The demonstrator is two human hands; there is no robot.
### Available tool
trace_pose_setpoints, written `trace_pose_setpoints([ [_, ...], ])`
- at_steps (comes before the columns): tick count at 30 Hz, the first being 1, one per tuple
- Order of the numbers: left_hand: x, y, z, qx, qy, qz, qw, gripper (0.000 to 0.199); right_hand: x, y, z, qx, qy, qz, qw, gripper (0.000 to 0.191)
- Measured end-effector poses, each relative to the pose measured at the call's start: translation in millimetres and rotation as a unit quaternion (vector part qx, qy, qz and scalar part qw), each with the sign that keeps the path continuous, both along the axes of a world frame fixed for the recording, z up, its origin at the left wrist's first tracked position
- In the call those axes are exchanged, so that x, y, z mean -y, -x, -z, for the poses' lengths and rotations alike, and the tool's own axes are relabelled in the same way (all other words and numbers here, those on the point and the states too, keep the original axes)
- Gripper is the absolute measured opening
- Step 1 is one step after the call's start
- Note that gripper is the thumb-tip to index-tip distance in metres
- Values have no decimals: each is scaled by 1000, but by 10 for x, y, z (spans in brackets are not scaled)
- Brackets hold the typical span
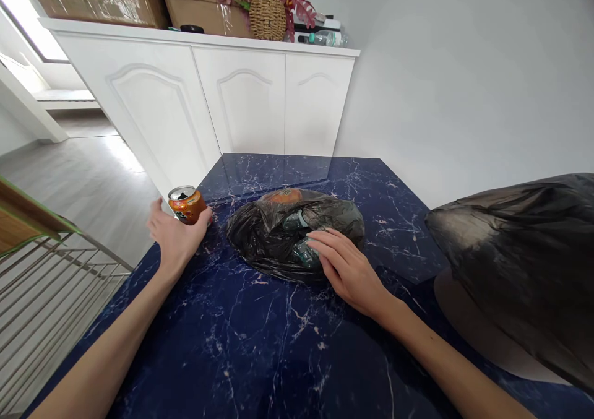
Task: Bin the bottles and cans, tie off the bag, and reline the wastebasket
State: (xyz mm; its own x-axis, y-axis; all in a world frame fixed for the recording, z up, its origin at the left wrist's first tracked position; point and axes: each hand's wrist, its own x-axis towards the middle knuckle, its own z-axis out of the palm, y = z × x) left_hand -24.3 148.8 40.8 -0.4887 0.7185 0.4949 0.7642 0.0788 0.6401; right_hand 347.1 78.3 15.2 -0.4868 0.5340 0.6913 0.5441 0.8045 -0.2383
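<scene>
My left hand [179, 236] curves round an orange drink can [189, 207] at the left edge of the table, thumb on its right side and fingers on its left. The can is upright, its top opened; my palm hides its base. At the middle of the table lies a crumpled black plastic bag [260, 236]. A clear greenish plastic bottle [304, 253] shows in its opening, and my right hand [346, 267] has its bent fingers on that bottle. Another clear bottle [296, 220] lies behind it, and something orange [283, 195] shows at the bag's far side.
The blue marbled table [278, 345] reaches a white cabinet [250, 103]. On the right stands a bin lined with a black bag [524, 258]. A metal rack [60, 295] is at the left. Cardboard boxes [93, 1], a woven flower basket [268, 17] and a bottle [327, 38] top the cabinet.
</scene>
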Motion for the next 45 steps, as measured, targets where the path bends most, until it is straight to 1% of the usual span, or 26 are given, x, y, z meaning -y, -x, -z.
trace_pose_setpoints([
  [1,36,-40,-37,-26,-55,10,998,94,-16,-10,12,-1,0,13,1000,55],
  [3,120,-158,-108,-87,-180,45,979,77,-39,-30,36,-2,2,38,999,57],
  [4,170,-239,-135,-111,-228,75,964,66,-47,-39,48,-2,6,48,999,58],
  [5,225,-336,-153,-127,-259,114,951,54,-51,-46,60,1,12,54,998,60],
  [6,287,-445,-160,-136,-262,168,941,42,-54,-51,73,7,18,58,998,62],
  [7,352,-561,-154,-138,-245,231,931,30,-56,-54,86,15,24,63,998,64],
  [8,420,-679,-137,-142,-210,306,918,21,-58,-56,102,24,29,70,997,66],
  [9,485,-791,-110,-136,-170,372,902,20,-61,-59,119,33,33,82,996,67],
  [10,546,-889,-77,-133,-137,425,885,21,-66,-63,138,41,37,100,993,68],
  [11,599,-970,-42,-134,-108,464,869,23,-73,-70,160,47,42,124,990,68],
  [13,670,-1065,23,-145,-70,503,849,28,-92,-92,209,52,55,184,980,68],
  [16,691,-1072,81,-170,-45,508,843,33,-123,-133,281,47,85,249,964,69],
  [19,660,-1024,101,-174,-27,499,848,34,-147,-162,331,37,111,273,955,73],
  [21,644,-1005,113,-168,-14,498,851,34,-159,-170,345,37,114,280,953,73],
  [25,647,-1009,139,-153,-1,503,851,36,-170,-171,324,46,93,278,955,66],
  [27,657,-1016,142,-147,2,502,852,39,-162,-160,295,43,74,266,960,64],
  [31,668,-1018,127,-139,26,471,871,53,-116,-107,228,36,58,205,976,64],
  [34,655,-1009,143,-130,63,444,884,62,-79,-60,196,43,67,149,986,66],
  [36,638,-1002,172,-126,87,434,888,65,-67,-43,191,51,76,129,987,68],
  [38,623,-998,198,-120,103,429,890,67,-71,-45,202,55,82,129,987,71],
  [40,615,-995,197,-106,108,426,892,68,-92,-68,227,51,83,147,984,74],
  [43,606,-981,134,-54,100,421,900,61,-148,-133,284,25,99,190,977,80],
  [45,588,-955,78,4,87,412,907,56,-190,-181,324,-2,130,217,967,84],
])
